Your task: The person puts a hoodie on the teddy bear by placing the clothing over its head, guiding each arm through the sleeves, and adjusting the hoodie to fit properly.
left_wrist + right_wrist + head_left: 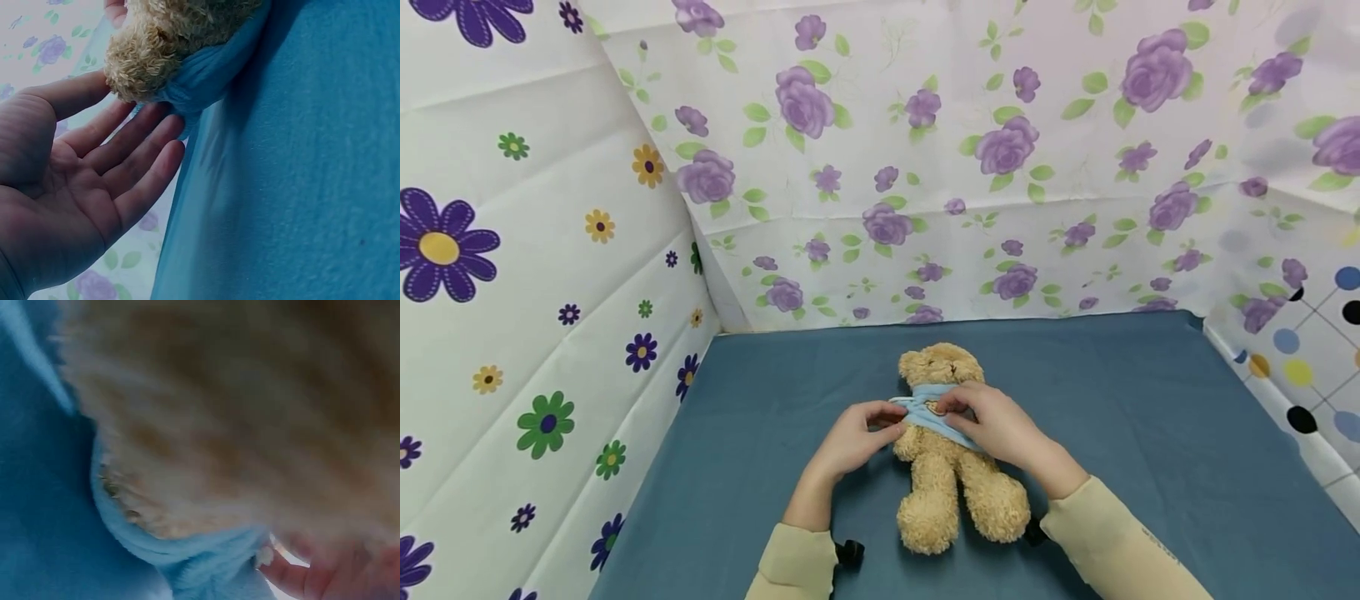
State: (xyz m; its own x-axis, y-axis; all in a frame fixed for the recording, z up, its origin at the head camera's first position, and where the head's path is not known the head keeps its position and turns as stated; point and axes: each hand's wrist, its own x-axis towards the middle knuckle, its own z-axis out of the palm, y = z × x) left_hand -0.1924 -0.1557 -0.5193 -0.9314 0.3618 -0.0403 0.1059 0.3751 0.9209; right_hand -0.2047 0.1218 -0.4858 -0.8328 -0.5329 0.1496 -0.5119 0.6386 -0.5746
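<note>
A curly tan teddy bear [932, 483] lies on its back, head toward the far side. It wears a light blue shirt [925, 417] with a small brown print on the chest. My left hand [861, 437] is at the bear's arm on the left. In the left wrist view its fingers stretch out under the sleeve [203, 78], with the thumb near the furry paw [140, 65]. Over the chest, my right hand [1000, 421] has bent fingers and thumb at the shirt front, pinching the cloth. Blurred fur fills much of the right wrist view, with fingers [300, 575] partly hidden behind.
A blue-grey cloth [760, 375] covers the table under the bear. Behind it hangs a white sheet with purple roses [887, 225]; a daisy-patterned sheet [550, 333] stands on the left and a dotted one [1307, 350] on the right. Black wrist mounts [850, 554] sit by the cuffs.
</note>
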